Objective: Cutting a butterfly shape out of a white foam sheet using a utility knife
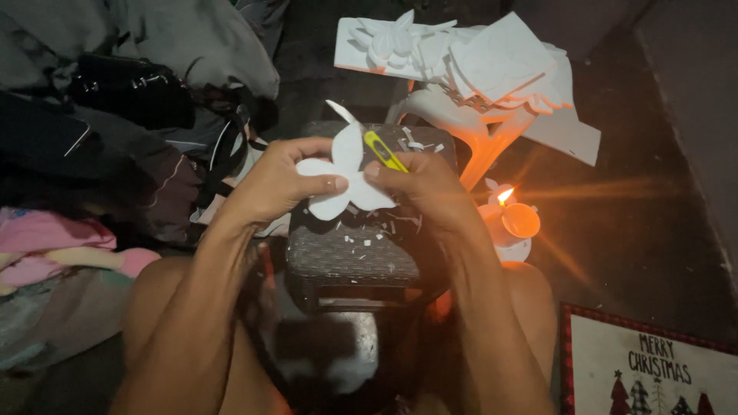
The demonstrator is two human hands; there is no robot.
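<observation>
Much of the scene is lost in darkness, and the blade of the yellow cutter (384,151) is hidden behind the white foam cutout (344,175). The flat, petal-shaped cutout is pinched by the left hand (280,184) above a dark woven stool (350,253) littered with white scraps. The cutter is gripped by the closed right hand (427,188). More foam shapes (469,61) are piled behind, and a lit candle (511,219) glows just right.
</observation>
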